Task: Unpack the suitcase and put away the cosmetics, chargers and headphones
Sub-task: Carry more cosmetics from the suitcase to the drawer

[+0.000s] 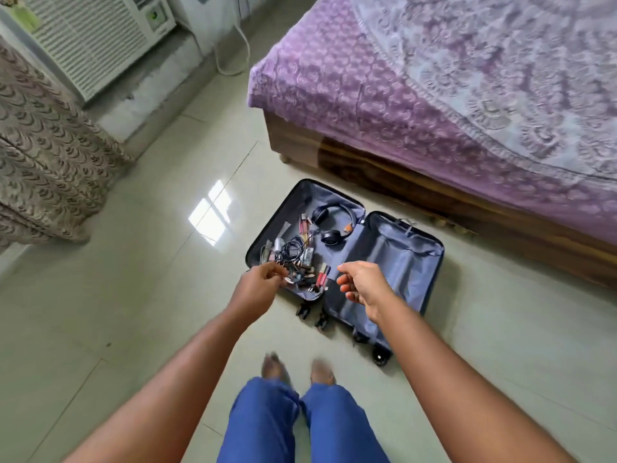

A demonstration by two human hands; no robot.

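On floor by bed (pixel 450 95), suitcase (pixel 400 252) lies open; headphones (pixel 329 225), cables (pixel 293 250) inside; left hand (pixel 262 282) and right hand (pixel 359 282) loosely curled, empty

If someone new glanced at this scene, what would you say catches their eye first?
Probably the open suitcase lying flat on the pale tiled floor beside the bed with its purple patterned cover. Its left half holds black headphones above a jumble of cables and cosmetics. Both hands reach toward it, holding nothing that I can make out.
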